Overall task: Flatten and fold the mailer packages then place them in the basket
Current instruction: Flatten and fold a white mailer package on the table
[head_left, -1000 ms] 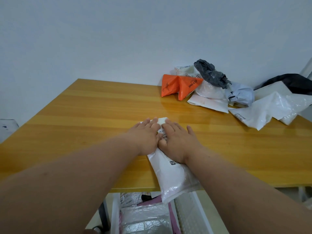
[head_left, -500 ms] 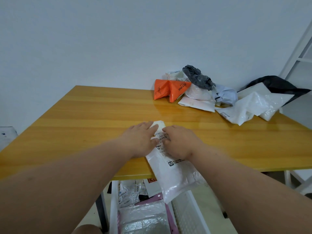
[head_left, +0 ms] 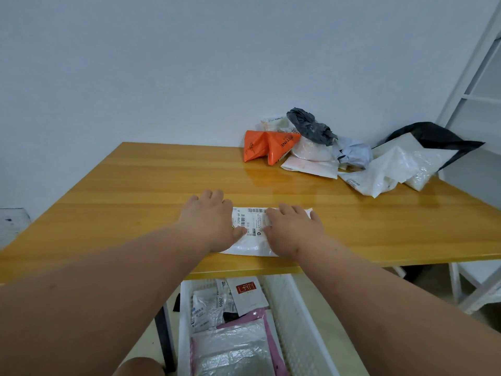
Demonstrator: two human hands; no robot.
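Hands lie flat on a white mailer (head_left: 254, 240) near the front edge of the wooden table (head_left: 135, 191), and the reason looks plain enough: spread palms squeeze out trapped air and keep slippery plastic from sliding about. The left hand (head_left: 210, 218) covers the mailer's left end with fingers straight and pointing away from the body, its thumb lying across the printed shipping label (head_left: 250, 221). The right hand (head_left: 292, 226) presses the right part, fingers likewise stretched and slightly fanned toward the far right corner; neither hand curls round or pinches anything. The mailer lies with its long side running left to right, wholly on the tabletop and just short of the edge, which I judge suits a fold across the middle. That fold is not yet made, so the step in hand seems to be smoothing. Below the table edge stands a white basket (head_left: 301, 316), already holding several flattened packets (head_left: 230, 346), set close so a finished piece can drop straight down. At the far right corner of the table a heap of crumpled mailers (head_left: 339, 156), orange, grey, white and black, waits well apart from the working spot, leaving bare wood between for pressing.
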